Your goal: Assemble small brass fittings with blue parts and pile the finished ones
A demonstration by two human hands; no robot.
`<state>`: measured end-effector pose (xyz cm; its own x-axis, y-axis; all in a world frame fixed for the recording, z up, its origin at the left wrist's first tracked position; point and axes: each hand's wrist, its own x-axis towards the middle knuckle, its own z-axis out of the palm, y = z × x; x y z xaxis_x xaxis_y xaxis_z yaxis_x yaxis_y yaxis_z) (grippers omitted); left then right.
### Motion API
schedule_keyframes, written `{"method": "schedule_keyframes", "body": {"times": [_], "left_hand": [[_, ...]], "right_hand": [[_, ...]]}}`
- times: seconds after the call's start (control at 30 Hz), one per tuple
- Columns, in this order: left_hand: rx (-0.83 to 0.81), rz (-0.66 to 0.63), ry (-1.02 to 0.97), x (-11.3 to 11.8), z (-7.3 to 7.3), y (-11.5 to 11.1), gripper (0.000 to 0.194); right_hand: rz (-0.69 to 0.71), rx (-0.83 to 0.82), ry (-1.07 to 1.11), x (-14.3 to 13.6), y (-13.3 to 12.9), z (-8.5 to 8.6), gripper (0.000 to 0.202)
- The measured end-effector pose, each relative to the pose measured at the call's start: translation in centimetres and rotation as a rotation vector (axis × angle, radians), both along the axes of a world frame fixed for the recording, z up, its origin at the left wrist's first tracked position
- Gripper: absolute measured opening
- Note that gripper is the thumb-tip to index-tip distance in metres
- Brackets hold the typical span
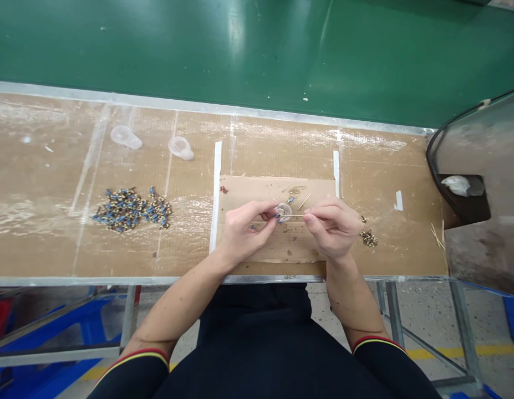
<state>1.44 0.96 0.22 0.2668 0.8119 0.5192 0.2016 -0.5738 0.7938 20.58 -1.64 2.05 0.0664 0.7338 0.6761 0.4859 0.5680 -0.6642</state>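
Over a cardboard sheet (273,191), my left hand (244,228) pinches a small blue-ended part (277,215) between thumb and fingertips. My right hand (335,226) has its fingers closed on a thin wooden stick (296,215). The stick points left, its far end at or very near the blue part; I cannot tell whether they touch. Just behind the stick sits a small clear plastic cup (287,209), partly covered by my left fingertips. Another blue-and-brass part (290,199) and a loose stick (304,201) lie on the sheet beyond my hands.
To the left lie heaps of blue-and-brass parts (122,210), with two translucent plastic cups (126,137) (181,148) behind them. Small brass pieces (369,239) are piled right of my right hand. Farther right are thin sticks (438,237) and a metal housing (489,249) with a black cable.
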Motion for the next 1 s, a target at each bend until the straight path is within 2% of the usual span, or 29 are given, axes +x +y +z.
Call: {"method": "schedule_keyframes", "body": {"times": [0.13, 0.27, 0.37, 0.47, 0.53, 0.57, 0.67, 0.73, 0.77, 0.8, 0.87, 0.93, 1.0], "left_hand": [[-0.083, -0.033, -0.047, -0.2, 0.0, 0.0, 0.02], [-0.148, -0.065, -0.145, -0.5, -0.2, -0.1, 0.015], [-0.135, -0.077, -0.239, -0.5, -0.2, -0.1, 0.013], [-0.092, -0.081, -0.302, -0.4, 0.0, 0.1, 0.011], [-0.078, -0.079, -0.315, -0.4, 0.3, 0.2, 0.013], [-0.077, -0.078, -0.319, -0.4, 0.3, 0.3, 0.013], [-0.078, -0.082, -0.351, -0.5, 0.4, 0.4, 0.013], [-0.08, -0.082, -0.371, -0.6, 0.3, 0.5, 0.014], [-0.083, -0.08, -0.376, -0.6, 0.3, 0.5, 0.014], [-0.088, -0.076, -0.377, -0.6, 0.2, 0.5, 0.013], [-0.105, -0.06, -0.372, -0.6, 0.0, 0.5, 0.01], [-0.122, -0.04, -0.363, -0.5, -0.1, 0.5, 0.008], [-0.132, -0.022, -0.359, -0.5, -0.2, 0.5, 0.007]], "right_hand": [[-0.044, -0.021, -0.012, 1.4, 0.2, 0.3, 0.016], [0.078, -0.18, -0.256, 1.7, 0.6, -0.1, 0.015], [0.134, -0.251, -0.396, 1.1, 0.7, -0.6, 0.015], [0.105, -0.293, -0.396, 1.3, 0.7, -0.7, 0.013], [-0.007, -0.302, -0.331, 2.5, 0.7, -0.5, 0.015], [-0.112, -0.298, -0.292, 3.3, 0.6, -0.3, 0.017], [-0.551, -0.287, -0.179, 6.7, 0.2, -0.2, 0.027], [-0.753, -0.377, -0.132, 9.0, -0.3, -0.5, 0.029], [-0.781, -0.473, -0.129, 10.0, -0.6, -0.7, 0.028], [-0.763, -0.587, -0.137, 10.8, -0.9, -0.9, 0.026], [-0.641, -0.798, -0.172, 11.8, -1.6, -1.2, 0.023], [-0.509, -0.907, -0.204, 12.3, -2.2, -1.4, 0.025], [-0.432, -0.946, -0.213, 12.5, -2.6, -1.5, 0.028]]}}
